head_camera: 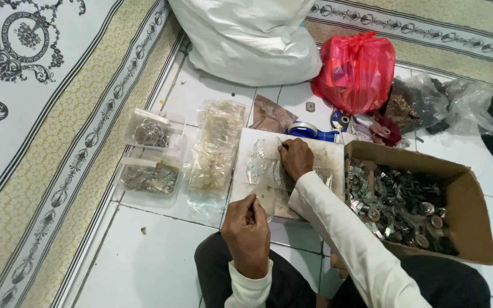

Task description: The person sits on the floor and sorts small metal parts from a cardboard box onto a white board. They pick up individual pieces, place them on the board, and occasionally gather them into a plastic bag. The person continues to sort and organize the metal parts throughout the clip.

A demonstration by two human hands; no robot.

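My left hand [247,232] is closed near my lap, pinching a small clear plastic bag between its fingers at the front edge of a white board [252,182]. My right hand [295,157] reaches out onto that board, fingertips pressing on a scatter of small clear bags [262,165] lying there. Both sleeves are white. Whether the right hand has picked up a bag cannot be made out.
A cardboard box [469,194] of small metal pieces stands to the right. On the left sit two clear tubs [150,171] with metal parts and a stack of clear bags [215,145]. Behind are a white sack [252,40], a red bag [358,71], blue tape dispenser [309,131] and patterned mats.
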